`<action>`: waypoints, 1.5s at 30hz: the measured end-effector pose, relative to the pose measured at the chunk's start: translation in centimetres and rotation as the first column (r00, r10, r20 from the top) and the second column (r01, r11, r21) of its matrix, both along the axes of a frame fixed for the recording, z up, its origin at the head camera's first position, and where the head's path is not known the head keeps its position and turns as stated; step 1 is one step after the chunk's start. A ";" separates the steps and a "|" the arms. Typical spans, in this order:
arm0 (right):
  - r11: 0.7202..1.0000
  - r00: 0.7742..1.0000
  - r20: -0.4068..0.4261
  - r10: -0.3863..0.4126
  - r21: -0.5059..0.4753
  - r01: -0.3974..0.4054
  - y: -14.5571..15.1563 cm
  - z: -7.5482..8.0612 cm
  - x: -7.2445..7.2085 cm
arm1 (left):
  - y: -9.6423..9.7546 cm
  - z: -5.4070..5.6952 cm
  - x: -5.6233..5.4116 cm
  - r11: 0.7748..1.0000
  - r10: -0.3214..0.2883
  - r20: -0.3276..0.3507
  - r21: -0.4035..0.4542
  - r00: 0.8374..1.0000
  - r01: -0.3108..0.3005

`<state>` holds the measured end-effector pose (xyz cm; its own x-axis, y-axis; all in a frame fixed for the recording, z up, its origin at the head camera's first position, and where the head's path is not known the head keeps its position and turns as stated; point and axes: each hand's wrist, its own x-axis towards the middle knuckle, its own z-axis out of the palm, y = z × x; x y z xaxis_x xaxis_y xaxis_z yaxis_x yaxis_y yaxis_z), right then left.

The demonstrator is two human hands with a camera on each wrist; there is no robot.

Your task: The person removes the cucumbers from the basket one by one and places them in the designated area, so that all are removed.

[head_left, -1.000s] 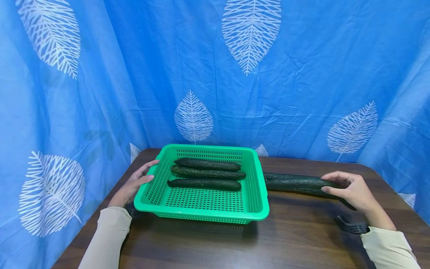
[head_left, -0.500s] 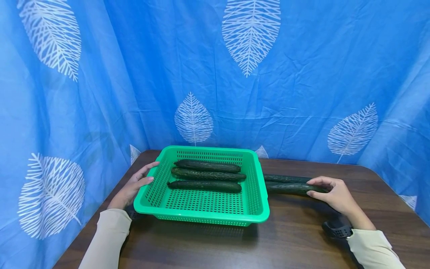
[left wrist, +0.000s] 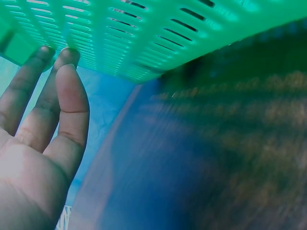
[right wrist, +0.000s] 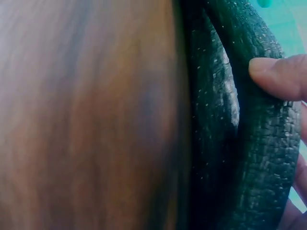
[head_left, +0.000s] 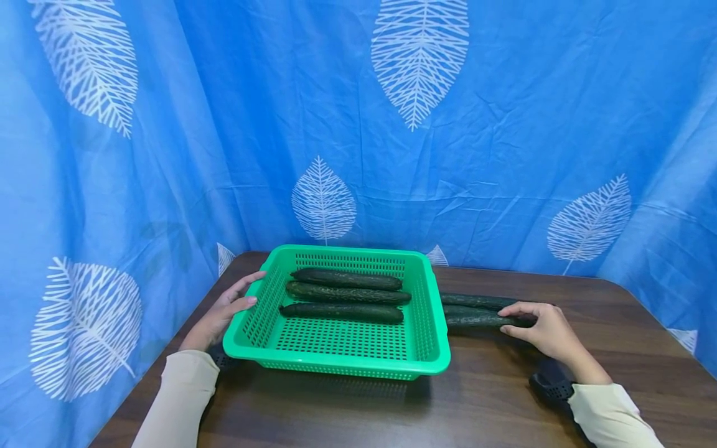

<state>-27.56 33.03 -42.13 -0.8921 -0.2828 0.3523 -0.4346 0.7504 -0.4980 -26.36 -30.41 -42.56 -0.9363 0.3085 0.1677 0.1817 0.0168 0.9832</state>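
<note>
My left hand (head_left: 221, 311) grips the left side of a green plastic basket (head_left: 336, 363), thumb and index at the rim. In the left wrist view, several of its fingertips touch the slotted outer wall from below. Three dark green cucumbers (head_left: 342, 312) lie side by side across the basket. To the basket's right, my right hand (head_left: 540, 326) pinches the nearer of two more cucumbers (head_left: 476, 318) between thumb and fingers. The farther cucumber (head_left: 478, 301) lies behind it; the basket hides the left ends of both. In the right wrist view, the thumb presses on the held cucumber's (right wrist: 268, 143) bumpy skin.
Everything sits at a dark brown wooden table (head_left: 476, 398). A blue curtain (head_left: 493, 162) printed with white leaves hangs behind it and along the left. A black wrist strap (head_left: 554, 381) shows below my right hand.
My right hand has moved left along the cucumbers, bringing the nearer one left and slightly forward, so the farther one now shows behind it. The left hand and basket have barely moved.
</note>
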 end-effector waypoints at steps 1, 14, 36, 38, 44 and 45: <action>1.000 1.000 -0.003 0.008 0.017 -0.008 0.0 0.0 -0.1 | 0.0 0.0 0.0 1.000 0.004 -0.004 -0.006 1.000 -0.004; 0.991 0.999 0.038 0.031 0.131 -0.036 -0.5 -0.2 -0.6 | -0.2 0.4 0.2 0.994 0.053 -0.032 -0.096 0.998 -0.056; 0.988 0.983 0.117 0.143 -0.069 -0.135 0.9 0.4 -0.2 | 0.0 -0.2 0.2 0.998 -0.048 -0.037 0.050 0.998 0.049; 0.985 0.981 0.107 0.161 -0.087 -0.152 1.0 0.4 -0.2 | 0.0 -0.3 0.2 0.994 -0.076 -0.028 0.081 0.997 0.078; 0.963 0.960 0.123 0.251 -0.130 -0.235 1.1 0.9 -0.4 | 0.0 -0.3 0.1 0.991 -0.093 -0.013 0.099 0.996 0.094; 0.959 0.954 0.137 0.267 -0.135 -0.249 1.1 1.1 -0.5 | 0.1 -0.3 0.1 0.991 -0.093 -0.014 0.098 0.996 0.094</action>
<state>-28.04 34.12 -41.07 -0.8396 -0.4762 0.2616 -0.5180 0.5563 -0.6498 -26.26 -30.36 -42.86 -0.9025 0.3760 0.2099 0.1867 -0.0975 0.9776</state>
